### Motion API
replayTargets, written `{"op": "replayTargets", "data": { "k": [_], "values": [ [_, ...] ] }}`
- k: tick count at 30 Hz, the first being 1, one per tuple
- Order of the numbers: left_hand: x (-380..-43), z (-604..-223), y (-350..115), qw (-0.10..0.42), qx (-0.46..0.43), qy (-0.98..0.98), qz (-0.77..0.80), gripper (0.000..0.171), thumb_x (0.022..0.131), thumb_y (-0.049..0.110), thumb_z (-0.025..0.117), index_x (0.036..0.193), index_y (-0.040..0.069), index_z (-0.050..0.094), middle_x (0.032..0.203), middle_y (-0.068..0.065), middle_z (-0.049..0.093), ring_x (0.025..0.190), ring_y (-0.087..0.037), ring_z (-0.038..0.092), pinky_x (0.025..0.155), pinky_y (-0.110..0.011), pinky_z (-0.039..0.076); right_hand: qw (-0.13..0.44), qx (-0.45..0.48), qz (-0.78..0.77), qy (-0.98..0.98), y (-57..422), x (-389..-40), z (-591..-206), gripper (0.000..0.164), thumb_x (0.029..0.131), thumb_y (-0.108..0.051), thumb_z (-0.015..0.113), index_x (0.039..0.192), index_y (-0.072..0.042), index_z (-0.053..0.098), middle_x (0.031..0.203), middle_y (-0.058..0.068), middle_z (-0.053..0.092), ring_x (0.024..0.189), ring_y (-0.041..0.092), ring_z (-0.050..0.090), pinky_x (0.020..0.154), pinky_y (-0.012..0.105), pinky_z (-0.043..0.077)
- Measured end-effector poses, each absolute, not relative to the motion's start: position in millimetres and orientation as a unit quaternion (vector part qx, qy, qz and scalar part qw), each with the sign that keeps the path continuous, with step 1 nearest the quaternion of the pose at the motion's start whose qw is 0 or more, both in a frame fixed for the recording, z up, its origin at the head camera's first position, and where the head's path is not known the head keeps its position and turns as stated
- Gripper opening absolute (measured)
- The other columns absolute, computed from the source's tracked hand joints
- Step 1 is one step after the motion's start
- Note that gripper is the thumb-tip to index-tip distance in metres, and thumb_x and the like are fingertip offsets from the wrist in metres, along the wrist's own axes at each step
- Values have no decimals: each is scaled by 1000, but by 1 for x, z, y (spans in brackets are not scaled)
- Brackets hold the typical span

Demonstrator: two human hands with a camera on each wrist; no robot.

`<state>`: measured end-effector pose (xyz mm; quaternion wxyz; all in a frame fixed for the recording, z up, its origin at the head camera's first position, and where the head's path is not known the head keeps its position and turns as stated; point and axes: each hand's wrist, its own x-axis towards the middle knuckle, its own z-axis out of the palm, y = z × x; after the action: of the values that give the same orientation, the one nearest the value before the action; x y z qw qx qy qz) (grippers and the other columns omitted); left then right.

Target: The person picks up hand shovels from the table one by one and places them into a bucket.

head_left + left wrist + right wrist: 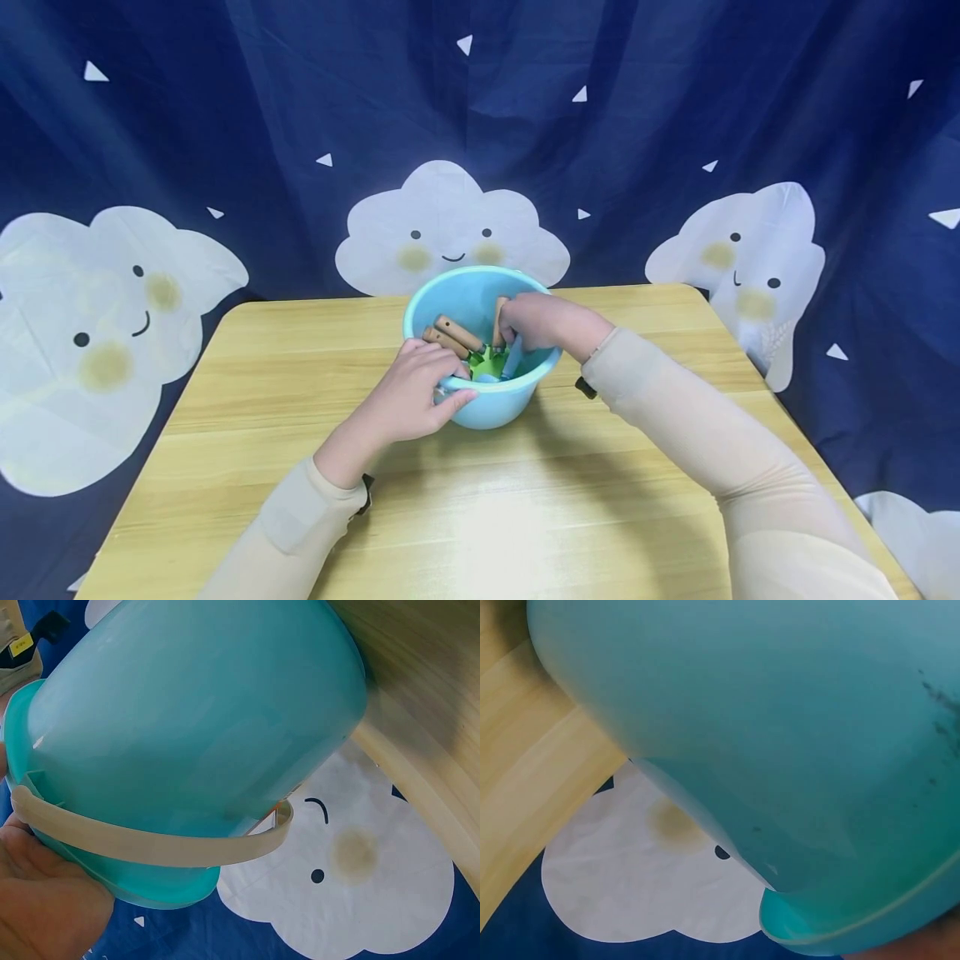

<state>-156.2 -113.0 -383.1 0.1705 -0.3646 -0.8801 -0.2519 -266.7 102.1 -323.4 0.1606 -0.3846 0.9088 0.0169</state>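
A light blue bucket stands on the wooden table. My left hand grips its near left rim, thumb outside and fingers over the edge. Over the right rim, my right hand reaches inside, its fingers bent downward next to an upright wooden handle and a blue handle. Whether those fingers hold either one is hidden. Two more wooden handles lean against the left inside wall, and something green lies at the bottom. In the left wrist view, a beige carrying handle hangs along the bucket's side.
The wooden table spreads around the bucket, its far edge close behind it. Beyond hangs a dark blue curtain printed with white clouds. Dark straps sit at both sleeve cuffs.
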Motion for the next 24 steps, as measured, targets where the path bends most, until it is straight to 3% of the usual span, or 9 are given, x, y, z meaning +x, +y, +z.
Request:
{"op": "replayTargets", "data": {
  "k": [2,7,9,12,16,19,24],
  "values": [
    [-156,-383,-113,170,-365,-880,-251,20,91,37,69,89,17,66,88,8,64,89,-13,59,90,-40,34,153,-389,18,908,102,-267,-325,27,74,15,64,78,-10,71,83,0,66,74,19,53,73,30,47],
    [-156,-383,-113,173,-365,-879,-252,20,91,37,70,89,17,66,88,8,64,89,-13,59,90,-40,35,132,-401,18,906,101,-266,-328,28,75,17,60,71,-10,69,90,-1,70,70,17,48,69,28,42],
    [-156,-384,-113,173,-365,-879,-252,20,91,37,69,89,18,66,88,8,64,88,-12,58,90,-40,34,121,-408,20,905,100,-265,-330,29,76,17,58,70,-9,69,97,-2,73,72,14,52,69,28,41],
    [-156,-384,-113,169,-364,-881,-250,20,91,38,68,89,18,65,88,9,63,87,-11,57,90,-38,34,98,-419,33,902,99,-263,-331,28,81,14,64,81,-10,78,103,-4,74,81,12,61,74,26,46],
    [-156,-384,-113,165,-363,-883,-248,21,92,39,67,90,18,66,88,9,63,88,-11,57,90,-38,34,72,-431,59,898,98,-260,-333,20,86,-5,73,94,-21,82,87,-7,74,77,14,59,79,31,51],
    [-156,-384,-113,166,-363,-882,-250,21,92,39,68,90,17,66,89,8,64,89,-12,58,91,-39,34,64,-434,71,896,96,-259,-334,14,87,-10,74,88,-21,82,75,-6,70,70,18,50,76,34,49],
    [-157,-384,-113,167,-362,-882,-251,21,92,38,68,91,17,66,90,8,64,90,-12,59,92,-39,34,64,-424,83,899,93,-258,-336,14,89,-10,73,85,-21,80,76,-6,69,70,17,49,76,34,48]
  ]
}}
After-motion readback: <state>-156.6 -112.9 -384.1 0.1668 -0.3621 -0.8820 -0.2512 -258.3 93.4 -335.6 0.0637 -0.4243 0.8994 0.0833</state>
